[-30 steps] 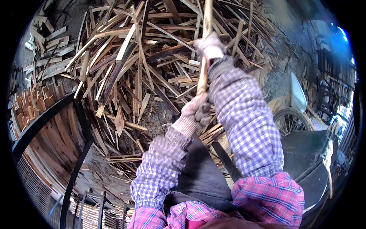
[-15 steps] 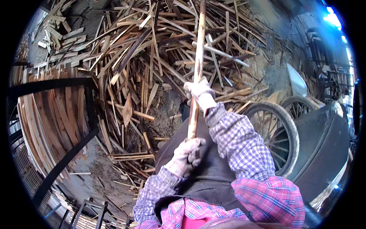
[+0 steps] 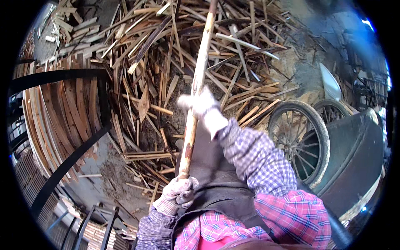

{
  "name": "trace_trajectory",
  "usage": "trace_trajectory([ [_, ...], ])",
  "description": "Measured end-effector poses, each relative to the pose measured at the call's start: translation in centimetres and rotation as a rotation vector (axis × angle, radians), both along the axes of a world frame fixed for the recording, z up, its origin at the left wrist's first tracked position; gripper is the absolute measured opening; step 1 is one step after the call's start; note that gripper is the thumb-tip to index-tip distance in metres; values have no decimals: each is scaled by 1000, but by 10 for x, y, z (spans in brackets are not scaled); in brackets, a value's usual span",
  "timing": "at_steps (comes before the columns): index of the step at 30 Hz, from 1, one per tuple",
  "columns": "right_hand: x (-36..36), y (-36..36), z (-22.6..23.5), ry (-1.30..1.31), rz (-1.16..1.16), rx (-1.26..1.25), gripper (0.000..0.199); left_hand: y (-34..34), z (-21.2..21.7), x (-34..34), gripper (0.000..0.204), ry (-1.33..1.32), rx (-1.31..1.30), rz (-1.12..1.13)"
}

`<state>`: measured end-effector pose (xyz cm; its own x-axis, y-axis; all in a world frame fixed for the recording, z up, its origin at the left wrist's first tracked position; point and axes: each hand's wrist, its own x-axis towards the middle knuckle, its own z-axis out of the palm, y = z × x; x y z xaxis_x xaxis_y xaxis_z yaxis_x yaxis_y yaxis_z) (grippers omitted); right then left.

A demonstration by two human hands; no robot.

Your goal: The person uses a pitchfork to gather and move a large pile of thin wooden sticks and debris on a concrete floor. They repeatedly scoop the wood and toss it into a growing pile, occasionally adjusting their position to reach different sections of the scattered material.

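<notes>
Currently I see both of my gloved hands closed around a long wooden pole [image 3: 196, 89] that runs from near my body up and away to the top of the view. My left hand [image 3: 178, 193], in a knit work glove, is wrapped tight around the pole's near end, low down beside my dark apron [image 3: 216, 175]. My right hand [image 3: 199, 104], in a pale glove, grips the same pole farther up its length, fingers fully curled around it, with my checked sleeve [image 3: 254, 158] trailing back toward me. Beyond the upper grip, the pole reaches over a big tangled heap of scrap wood strips [image 3: 175, 54] lying on dirt ground; I cannot tell what the far tip touches. Left of both grips, bent wooden slats [image 3: 62, 112] are stacked behind a curved black metal bar [image 3: 66, 164]. Right of the upper grip stands a spoked cart wheel [image 3: 300, 141], with a dark cart body [image 3: 354, 158] just beside it.
</notes>
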<state>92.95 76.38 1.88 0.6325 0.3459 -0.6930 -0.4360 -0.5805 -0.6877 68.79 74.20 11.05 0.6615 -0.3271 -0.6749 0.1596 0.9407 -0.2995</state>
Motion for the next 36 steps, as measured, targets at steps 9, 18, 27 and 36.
trace_trajectory([
  [9,274,121,-124,50,-24,-42,15,12,-26,60,21,252,286,-612],
  [18,300,82,-171,115,115,380,15,-33,-46,66,31,329,513,-1041],
  [27,80,-12,-78,92,-133,308,16,-133,-21,-155,46,328,872,-1108],
  [36,-227,-128,14,320,-333,81,34,-280,35,-426,36,623,688,-1424],
])
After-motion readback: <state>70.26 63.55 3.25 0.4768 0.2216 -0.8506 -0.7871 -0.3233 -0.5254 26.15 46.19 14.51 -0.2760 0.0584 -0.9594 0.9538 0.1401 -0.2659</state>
